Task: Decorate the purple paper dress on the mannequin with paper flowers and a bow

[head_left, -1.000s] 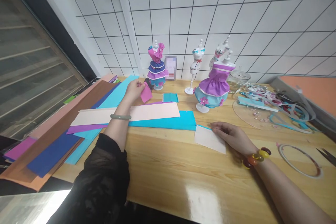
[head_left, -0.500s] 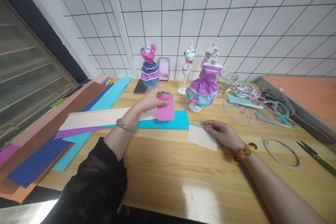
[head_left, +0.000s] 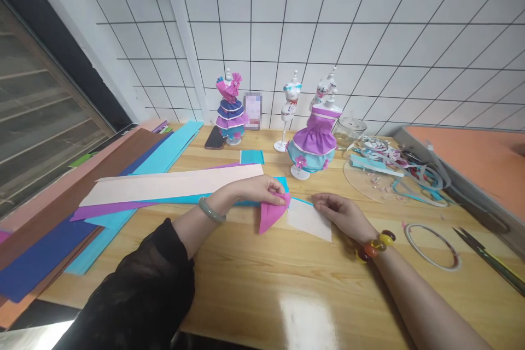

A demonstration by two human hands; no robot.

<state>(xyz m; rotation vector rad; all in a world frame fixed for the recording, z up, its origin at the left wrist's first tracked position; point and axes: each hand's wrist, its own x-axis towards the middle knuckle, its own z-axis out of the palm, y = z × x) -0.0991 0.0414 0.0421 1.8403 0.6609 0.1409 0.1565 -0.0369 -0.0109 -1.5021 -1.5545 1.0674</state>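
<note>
My left hand [head_left: 257,190] pinches a small magenta paper piece [head_left: 270,214], which hangs down just above the wooden table [head_left: 262,279]. Right beside it lies a small pale pink paper rectangle [head_left: 309,220] over a cyan edge. My right hand [head_left: 343,212] rests on that rectangle's right end, fingers curled and pressing it down. Behind my left hand lie a long pale pink strip [head_left: 172,186] and a cyan strip [head_left: 229,200].
Long coloured paper sheets [head_left: 82,202] cover the table's left side. Three small mannequins stand at the back, two in paper dresses [head_left: 314,139] [head_left: 229,112], with a phone [head_left: 215,137] and a cyan scrap [head_left: 251,157]. At right: ribbons on a clear disc [head_left: 385,172], a tape ring [head_left: 430,238], scissors [head_left: 490,260].
My left hand has carried the magenta piece from the back near the left mannequin forward and right, down next to the pale pink rectangle. My right hand stayed on the rectangle.
</note>
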